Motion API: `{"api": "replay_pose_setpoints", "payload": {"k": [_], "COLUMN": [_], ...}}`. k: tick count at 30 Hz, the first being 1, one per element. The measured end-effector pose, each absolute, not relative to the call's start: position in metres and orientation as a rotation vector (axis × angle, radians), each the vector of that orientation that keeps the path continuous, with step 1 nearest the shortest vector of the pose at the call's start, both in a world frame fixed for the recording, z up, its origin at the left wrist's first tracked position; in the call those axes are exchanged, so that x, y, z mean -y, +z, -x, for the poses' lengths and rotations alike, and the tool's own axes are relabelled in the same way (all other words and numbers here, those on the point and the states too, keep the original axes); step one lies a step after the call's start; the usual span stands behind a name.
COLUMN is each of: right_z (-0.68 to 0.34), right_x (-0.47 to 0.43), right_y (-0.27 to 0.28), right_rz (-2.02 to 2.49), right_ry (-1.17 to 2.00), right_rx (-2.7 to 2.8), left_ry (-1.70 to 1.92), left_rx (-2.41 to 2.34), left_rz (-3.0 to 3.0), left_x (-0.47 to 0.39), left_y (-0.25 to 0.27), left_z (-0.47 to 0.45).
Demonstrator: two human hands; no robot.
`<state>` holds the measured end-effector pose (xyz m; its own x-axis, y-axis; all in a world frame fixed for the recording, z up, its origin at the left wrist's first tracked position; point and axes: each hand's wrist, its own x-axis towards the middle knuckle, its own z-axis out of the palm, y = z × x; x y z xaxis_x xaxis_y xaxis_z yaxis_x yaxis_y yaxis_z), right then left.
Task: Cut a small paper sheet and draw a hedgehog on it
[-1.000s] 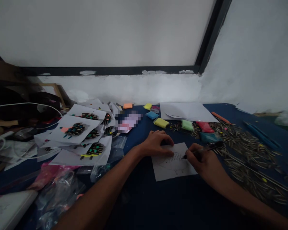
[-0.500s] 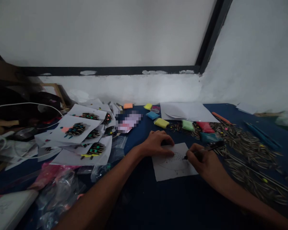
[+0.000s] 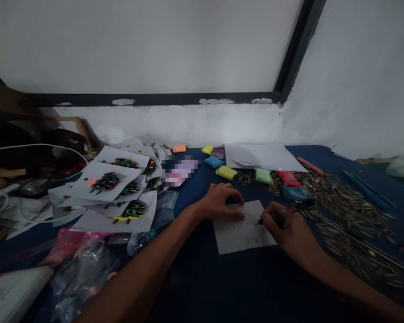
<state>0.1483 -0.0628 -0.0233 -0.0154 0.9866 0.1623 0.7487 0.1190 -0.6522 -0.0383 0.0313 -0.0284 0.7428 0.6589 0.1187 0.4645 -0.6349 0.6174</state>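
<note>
A small sheet of white paper [image 3: 229, 244] lies on the dark blue table in front of me. On it is a pen drawing [image 3: 245, 229] of a rounded shape with rows of small marks and short legs. My left hand [image 3: 222, 200] rests on the paper's upper left part, thumb and fingers spread apart, pressing it flat. My right hand [image 3: 284, 224] grips a black pen [image 3: 299, 206]. The pen's tip touches the paper at the right side of the drawing, and the fingers hide part of the sheet's right edge.
Sunflower seeds [image 3: 343, 202] cover the table at right, with a blue pair of tweezers or similar tool [image 3: 368, 190]. Colored clay packets [image 3: 226, 172] and blank paper [image 3: 259, 155] lie behind. Finished seed pictures [image 3: 106, 181] pile up at left, above crumpled plastic bags [image 3: 84, 264].
Almost nothing has moved. The pen tip has shifted very slightly on the drawing, while my left hand stays in place.
</note>
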Motion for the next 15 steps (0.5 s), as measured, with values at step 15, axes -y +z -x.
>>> {"api": "replay_pose_setpoints", "payload": {"k": [15], "right_z": [-0.1497], "right_x": [0.0622], "right_y": [-0.024], "right_rz": [1.681], "right_ry": [0.538], "right_rx": [1.829], "left_ry": [0.44], "left_rx": [-0.849], "left_rz": [-2.379], "left_x": [-0.0313], "left_y": [-0.0286], "left_z": [0.0381]}}
